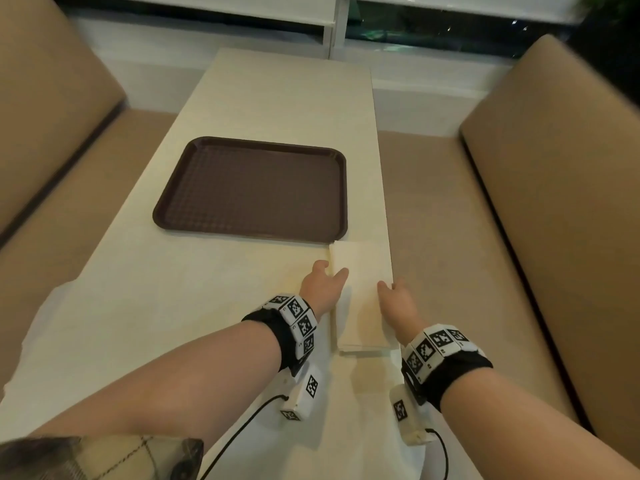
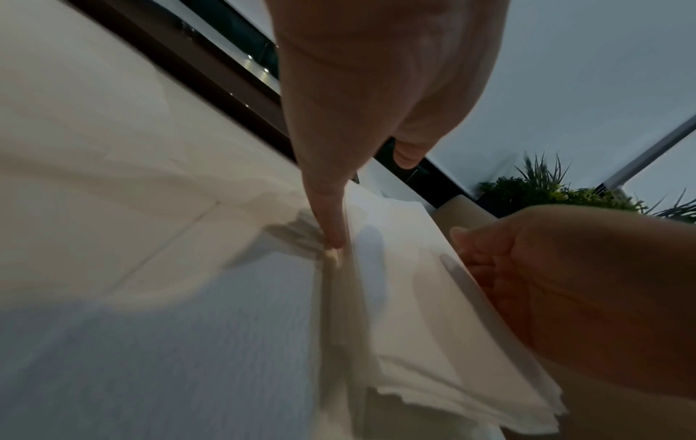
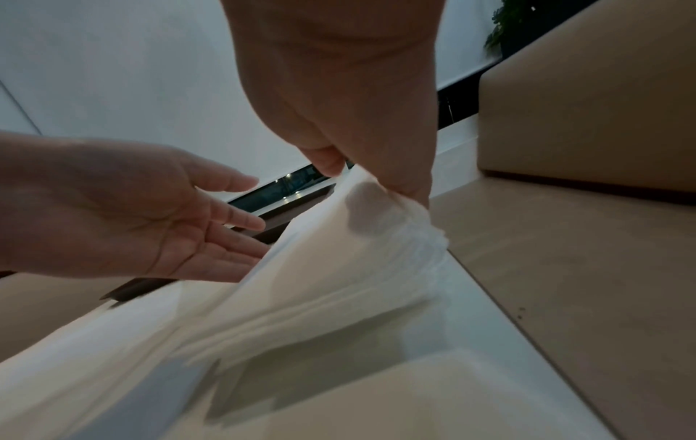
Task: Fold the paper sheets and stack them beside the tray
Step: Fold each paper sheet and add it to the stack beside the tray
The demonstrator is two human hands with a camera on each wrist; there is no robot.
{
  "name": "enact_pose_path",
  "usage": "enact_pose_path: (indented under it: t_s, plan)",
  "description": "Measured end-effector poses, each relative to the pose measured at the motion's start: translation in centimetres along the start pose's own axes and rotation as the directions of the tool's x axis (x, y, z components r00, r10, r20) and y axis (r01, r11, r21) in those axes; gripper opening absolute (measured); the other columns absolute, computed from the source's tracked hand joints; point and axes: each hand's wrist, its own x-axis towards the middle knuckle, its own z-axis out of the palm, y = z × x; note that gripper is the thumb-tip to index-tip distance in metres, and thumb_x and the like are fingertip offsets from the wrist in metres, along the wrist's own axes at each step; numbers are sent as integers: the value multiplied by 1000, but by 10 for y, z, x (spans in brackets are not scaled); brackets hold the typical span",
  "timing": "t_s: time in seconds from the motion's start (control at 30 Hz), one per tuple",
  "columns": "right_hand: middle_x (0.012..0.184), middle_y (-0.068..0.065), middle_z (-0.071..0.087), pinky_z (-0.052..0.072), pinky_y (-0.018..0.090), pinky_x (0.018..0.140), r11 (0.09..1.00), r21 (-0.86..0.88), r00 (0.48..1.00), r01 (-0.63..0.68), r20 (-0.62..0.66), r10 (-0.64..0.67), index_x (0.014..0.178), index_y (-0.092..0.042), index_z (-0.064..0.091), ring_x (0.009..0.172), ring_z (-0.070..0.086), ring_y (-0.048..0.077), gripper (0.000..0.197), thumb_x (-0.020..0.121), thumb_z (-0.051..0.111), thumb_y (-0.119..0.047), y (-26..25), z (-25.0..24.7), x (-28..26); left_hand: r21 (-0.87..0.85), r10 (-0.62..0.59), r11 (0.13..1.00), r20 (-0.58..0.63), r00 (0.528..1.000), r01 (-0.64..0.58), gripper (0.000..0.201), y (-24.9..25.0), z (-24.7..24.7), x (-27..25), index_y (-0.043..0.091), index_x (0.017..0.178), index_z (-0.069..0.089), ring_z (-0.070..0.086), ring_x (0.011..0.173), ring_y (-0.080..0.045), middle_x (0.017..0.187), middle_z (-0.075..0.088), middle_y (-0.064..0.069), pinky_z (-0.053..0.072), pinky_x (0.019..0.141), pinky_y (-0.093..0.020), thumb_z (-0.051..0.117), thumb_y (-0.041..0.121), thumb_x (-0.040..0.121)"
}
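Note:
A dark brown tray (image 1: 249,188) lies in the middle of the table. Just in front of its near right corner, a stack of folded white paper sheets (image 1: 360,289) lies along the table's right edge. My left hand (image 1: 325,278) is at the stack's left edge with straight fingers, and in the left wrist view one fingertip (image 2: 333,238) presses there. My right hand (image 1: 394,296) curls round the stack's right edge. In the right wrist view its fingers (image 3: 406,190) pinch the sheets (image 3: 339,282) and lift that edge a little.
A large white textured sheet (image 1: 173,341) covers the near part of the table (image 1: 277,98) under my arms. Beige benches stand on the left (image 1: 52,150) and the right (image 1: 536,202). A window wall closes the far end. The stack lies right at the table's right edge.

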Motion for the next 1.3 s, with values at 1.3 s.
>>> enact_pose_path:
  t_s: [1.3]
  plan:
    - [123, 11, 59, 45, 29, 88, 902, -408, 978, 140, 200, -62, 127, -3, 50, 113, 56, 26, 48, 88, 65, -26, -74, 164, -95, 795, 71, 577, 181, 981, -189, 44, -106, -226, -55, 17, 130, 51, 50, 119, -21, 131, 54, -5, 40, 95, -30, 59, 34, 90]
